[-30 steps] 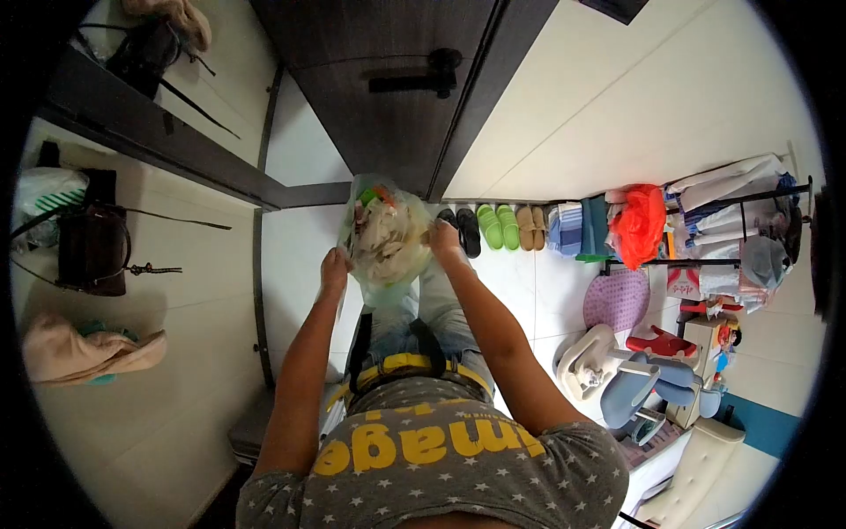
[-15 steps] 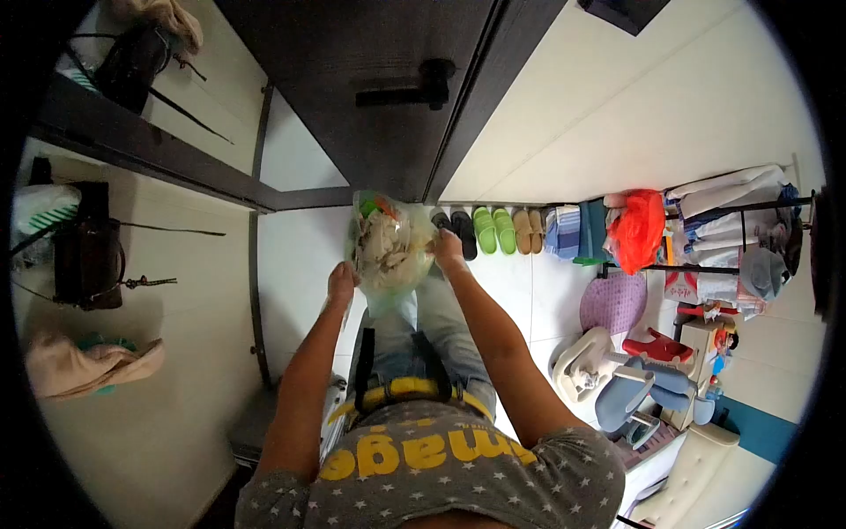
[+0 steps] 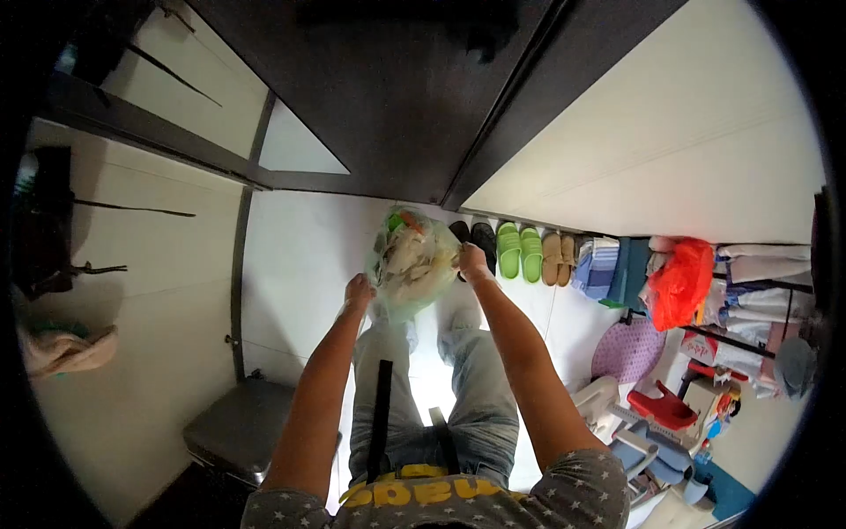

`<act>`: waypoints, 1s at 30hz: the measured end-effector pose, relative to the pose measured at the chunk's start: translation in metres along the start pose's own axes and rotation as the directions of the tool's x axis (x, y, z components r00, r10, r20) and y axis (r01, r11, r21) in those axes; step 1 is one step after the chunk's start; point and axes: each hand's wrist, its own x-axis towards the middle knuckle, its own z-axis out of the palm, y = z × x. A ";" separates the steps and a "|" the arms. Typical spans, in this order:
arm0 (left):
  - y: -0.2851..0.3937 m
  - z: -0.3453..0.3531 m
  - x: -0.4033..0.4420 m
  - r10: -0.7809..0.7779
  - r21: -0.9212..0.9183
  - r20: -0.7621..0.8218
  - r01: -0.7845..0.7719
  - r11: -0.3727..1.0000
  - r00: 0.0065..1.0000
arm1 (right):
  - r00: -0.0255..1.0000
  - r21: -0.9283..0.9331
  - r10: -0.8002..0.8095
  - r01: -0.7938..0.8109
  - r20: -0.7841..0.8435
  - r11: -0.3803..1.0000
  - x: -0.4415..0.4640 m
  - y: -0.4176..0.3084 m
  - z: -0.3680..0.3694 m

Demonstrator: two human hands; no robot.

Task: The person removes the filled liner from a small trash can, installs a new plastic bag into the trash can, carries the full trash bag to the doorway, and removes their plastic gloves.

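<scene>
A thin, see-through green plastic bag [image 3: 412,264] hangs in front of my legs. Crumpled pale, whitish material fills it, with an orange piece and a green piece near the top; what these are I cannot make out. My left hand [image 3: 359,289] grips the bag's left edge, fingers closed on the plastic. On the opposite side my right hand [image 3: 474,262] is closed round the other edge. Both arms reach forward, so the bag is stretched between the hands above the white floor.
Ahead stands a dark door [image 3: 397,115]. Black shoes [image 3: 483,238], green slippers [image 3: 509,251] and brown slippers [image 3: 555,257] line the right wall. Beyond them are a red bag [image 3: 680,282] and a purple mat [image 3: 627,348]. A dark stool [image 3: 242,419] is at my left.
My view has shifted, showing more of my legs and the dark stool. The bag stays held in both hands and appears slightly lower and farther right in view.
</scene>
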 end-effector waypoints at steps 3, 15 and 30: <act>-0.059 0.019 0.067 0.055 0.385 -0.047 -0.033 0.922 0.997 | 0.990 -0.358 -0.106 0.133 0.095 0.924 0.053 0.046 0.027; -0.102 0.101 0.134 -0.137 0.273 -0.187 0.185 0.944 0.973 | 0.927 -0.682 0.078 0.211 0.368 0.701 0.194 0.076 0.086; -0.082 0.108 0.174 -0.117 -0.390 -0.162 0.045 0.920 0.980 | 0.945 -0.800 0.008 0.273 0.328 0.535 0.211 0.093 0.104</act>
